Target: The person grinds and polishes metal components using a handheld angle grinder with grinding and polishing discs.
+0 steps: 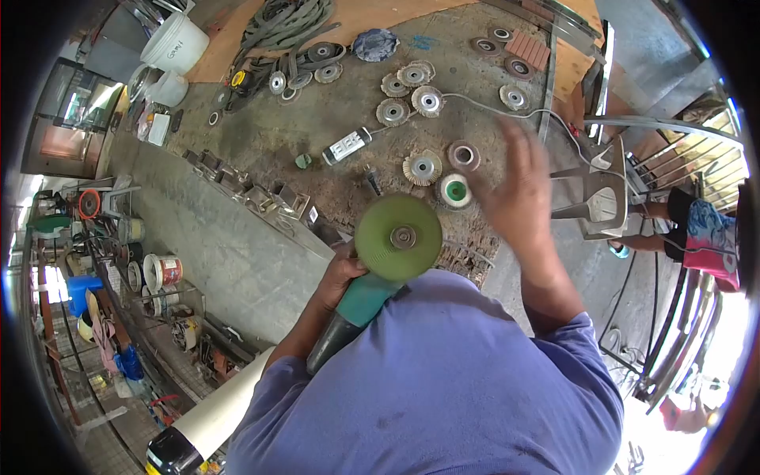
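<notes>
Against my body rests a teal angle grinder (pixel 362 299), its yellow-green disc (pixel 380 237) facing up and a metal nut at the disc's centre. My left hand (pixel 340 273) is wrapped around the grinder just below the disc, which hides some of the fingers. Over the right part of the workbench, my right hand (pixel 518 190) is raised with fingers apart, slightly blurred and holding nothing. Close to it lie a white disc with a green centre (pixel 455 191), a brown ring-shaped disc (pixel 464 155) and a flap disc (pixel 422 168).
A white power strip (pixel 347 146) with a grey cable lies on the workbench (pixel 277 127). Several more flap discs (pixel 416 74) are spread behind it. Metal brackets (pixel 245 194) line the left edge. At the right, another person (pixel 712 229) is near a metal chair (pixel 590 194).
</notes>
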A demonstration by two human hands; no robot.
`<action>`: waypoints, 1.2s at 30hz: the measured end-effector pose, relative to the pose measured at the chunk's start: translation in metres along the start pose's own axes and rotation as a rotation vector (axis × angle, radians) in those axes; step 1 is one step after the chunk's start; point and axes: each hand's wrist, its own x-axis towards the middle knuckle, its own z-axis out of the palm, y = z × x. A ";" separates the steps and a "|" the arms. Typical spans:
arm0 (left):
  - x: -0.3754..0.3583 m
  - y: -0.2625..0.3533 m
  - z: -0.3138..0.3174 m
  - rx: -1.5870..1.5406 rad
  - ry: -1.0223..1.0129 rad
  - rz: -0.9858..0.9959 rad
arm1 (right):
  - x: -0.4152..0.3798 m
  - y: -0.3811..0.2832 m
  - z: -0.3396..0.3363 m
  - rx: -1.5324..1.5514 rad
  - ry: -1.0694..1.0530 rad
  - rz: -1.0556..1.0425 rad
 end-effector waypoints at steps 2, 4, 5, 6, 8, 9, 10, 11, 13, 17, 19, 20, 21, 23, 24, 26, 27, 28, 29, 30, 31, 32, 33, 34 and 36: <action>-0.001 0.000 0.001 0.009 0.001 0.015 | 0.005 0.001 -0.012 0.123 0.025 0.226; -0.004 -0.002 0.002 0.016 -0.004 -0.003 | -0.009 -0.011 -0.001 0.249 -0.143 0.106; -0.002 0.000 0.002 0.022 -0.015 -0.019 | -0.015 -0.022 0.005 0.310 -0.221 0.043; 0.001 0.001 0.002 0.029 -0.027 -0.033 | -0.020 -0.035 0.010 0.325 -0.297 0.086; 0.002 0.004 0.007 0.062 -0.018 -0.008 | -0.029 -0.050 0.021 0.302 -0.348 0.076; 0.004 0.006 0.009 0.081 -0.017 0.006 | -0.035 -0.048 0.033 0.264 -0.320 0.024; 0.005 0.007 0.009 0.087 -0.027 -0.001 | -0.038 -0.046 0.040 0.223 -0.291 -0.027; 0.005 0.008 0.007 0.095 -0.039 -0.007 | -0.038 -0.043 0.041 0.314 -0.337 0.043; 0.005 0.009 0.004 0.108 -0.038 -0.024 | -0.037 -0.038 0.041 0.501 -0.423 0.184; 0.006 0.000 -0.001 0.039 0.001 -0.043 | -0.025 -0.011 0.061 1.004 -0.384 0.667; 0.008 0.003 0.002 -0.012 -0.018 -0.046 | -0.018 0.013 0.077 0.914 -0.277 0.641; 0.007 0.008 0.006 -0.024 -0.039 -0.053 | -0.009 0.029 0.084 0.763 -0.252 0.650; 0.005 0.011 0.009 -0.037 -0.058 -0.063 | 0.002 0.049 0.094 0.615 -0.228 0.660; 0.005 0.011 0.007 -0.034 -0.069 -0.069 | 0.026 0.124 0.151 0.800 0.087 0.659; 0.006 0.011 0.009 -0.036 -0.075 -0.070 | 0.047 0.144 0.149 0.524 0.101 0.712; 0.003 0.007 0.009 -0.041 -0.074 -0.061 | 0.052 0.195 0.159 0.139 0.005 0.753; 0.002 0.005 0.005 -0.039 -0.070 -0.045 | 0.036 0.242 0.189 0.033 -0.096 0.744; 0.003 0.005 0.002 -0.036 -0.067 -0.024 | 0.033 0.267 0.205 -0.075 -0.194 0.728; 0.004 0.008 -0.001 -0.040 -0.078 -0.022 | 0.028 0.250 0.195 -0.123 -0.221 0.713; 0.003 0.008 -0.004 -0.049 -0.083 -0.022 | 0.010 0.218 0.176 -0.172 -0.255 0.699; 0.001 0.005 -0.006 -0.062 -0.084 -0.026 | -0.002 0.198 0.166 -0.220 -0.296 0.685; -0.001 0.002 -0.006 -0.102 -0.073 -0.041 | -0.002 0.205 0.171 -0.182 -0.359 0.729; -0.001 -0.001 -0.005 -0.143 -0.062 -0.054 | -0.002 0.207 0.171 -0.174 -0.314 0.757; 0.001 -0.004 -0.004 -0.182 -0.051 -0.065 | 0.000 0.210 0.169 -0.164 -0.268 0.782; 0.004 -0.003 -0.003 -0.117 -0.054 -0.029 | 0.000 0.228 0.175 -0.208 -0.208 0.748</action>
